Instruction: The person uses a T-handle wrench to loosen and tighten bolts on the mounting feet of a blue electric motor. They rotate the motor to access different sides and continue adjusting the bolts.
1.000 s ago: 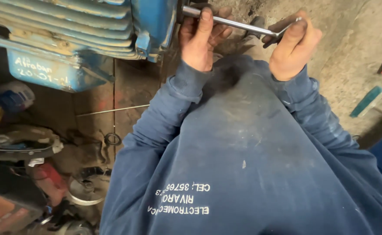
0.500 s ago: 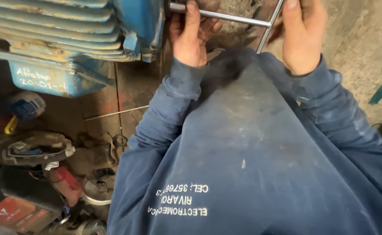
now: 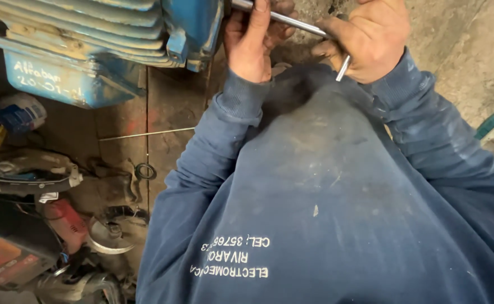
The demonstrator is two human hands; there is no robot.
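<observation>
Up at the top of the head view, both my hands are on a slim steel rod (image 3: 292, 21) that runs out of the end of the blue motor housing (image 3: 145, 34). Its long axis lies nearly level across the picture, dropping slightly from the motor on the left toward my right side, and at the far end a short leg bends down and pokes out below my right palm, so it reads as an L-shaped key or bar.

My left hand (image 3: 253, 42) is the nearer one to the motor: it sits right at the housing, fingers curled closed over the rod where it enters, thumb lying along the top. My right hand (image 3: 370, 36) is closed in a fist around the bent outer end, well clear of the housing. So the rod spans between the two hands, with the bare stretch of steel showing in the gap.

Below them my dark blue sweatshirt (image 3: 337, 186) fills most of the view. Off to the left, on the dirty floor (image 3: 168, 107), lie a thin wire rod (image 3: 145, 134), a small black rubber ring (image 3: 144, 171), an angle grinder with a red body (image 3: 83, 228), and some other worn tools I can't make out clearly.
</observation>
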